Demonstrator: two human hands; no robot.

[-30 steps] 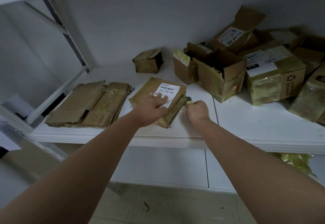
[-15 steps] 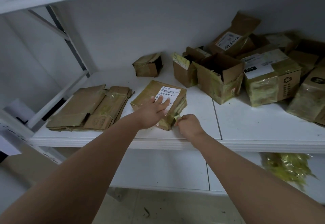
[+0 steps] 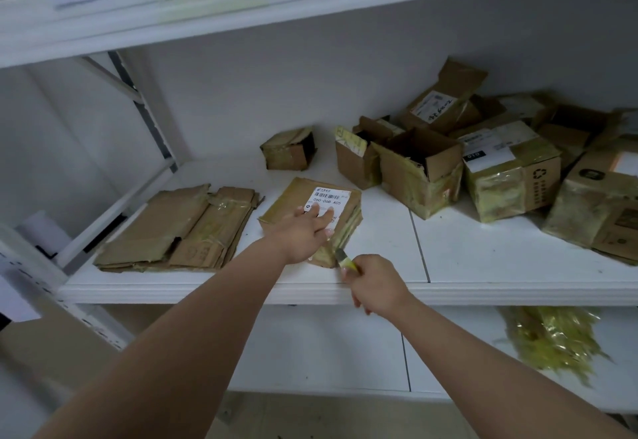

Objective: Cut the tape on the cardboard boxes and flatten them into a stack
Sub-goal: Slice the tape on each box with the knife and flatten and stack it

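while the left hand (image 3: 303, 231) is pressing spread fingers flat on the labelled cardboard box (image 3: 310, 217), the right hand (image 3: 374, 283) is gripping a yellow-handled cutter (image 3: 345, 261); its blade is touching the box's near corner. flattened cardboard (image 3: 179, 231) is lying just beside the box on the white shelf (image 3: 483, 259).

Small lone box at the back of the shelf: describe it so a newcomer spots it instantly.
On the white middle shelf, look between the flattened stack on the left and the box pile on the right. The small box sits alone by the back wall, beyond the labelled box. It is the smallest and touches nothing.
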